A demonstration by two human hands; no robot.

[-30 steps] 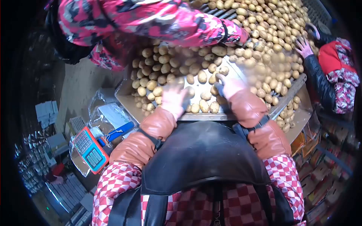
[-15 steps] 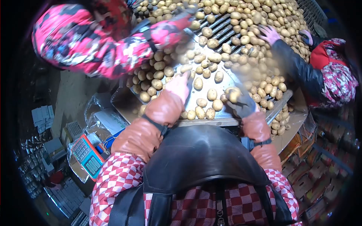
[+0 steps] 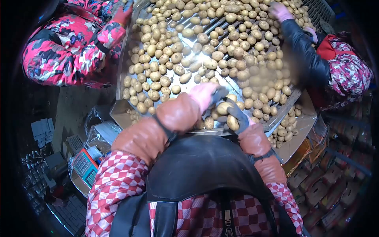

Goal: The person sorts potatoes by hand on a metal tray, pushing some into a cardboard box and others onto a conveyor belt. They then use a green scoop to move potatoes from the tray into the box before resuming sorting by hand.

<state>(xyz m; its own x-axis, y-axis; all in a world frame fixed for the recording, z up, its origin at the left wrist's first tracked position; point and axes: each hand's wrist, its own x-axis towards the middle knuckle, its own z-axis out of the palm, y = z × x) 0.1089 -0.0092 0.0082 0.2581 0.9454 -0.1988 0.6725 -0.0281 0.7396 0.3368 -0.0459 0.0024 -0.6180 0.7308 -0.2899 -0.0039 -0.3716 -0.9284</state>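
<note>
Two potatoes [image 3: 232,123] sit in the curled fingers of my right hand [image 3: 241,116], which wears a dark grey glove and is close to the near edge of the sorting table. My left hand [image 3: 206,95], in a pink and grey glove, reaches across just left of it, its fingertips blurred beside the upper held potato [image 3: 224,108]; I cannot tell whether they grip anything. Loose potatoes [image 3: 209,122] lie under and around both hands on the metal surface [image 3: 185,85].
Potatoes cover much of the slatted table [image 3: 193,41]. One person in a pink patterned jacket [image 3: 71,51] stands at the left; another person's gloved hand [image 3: 281,12] reaches into the pile from the right. A scale [image 3: 84,166] stands lower left, a cardboard box [image 3: 298,136] at right.
My left hand has moved right and down toward my right hand, which has come left. The left person's arm has drawn back from the table, and more potatoes cover its left side.
</note>
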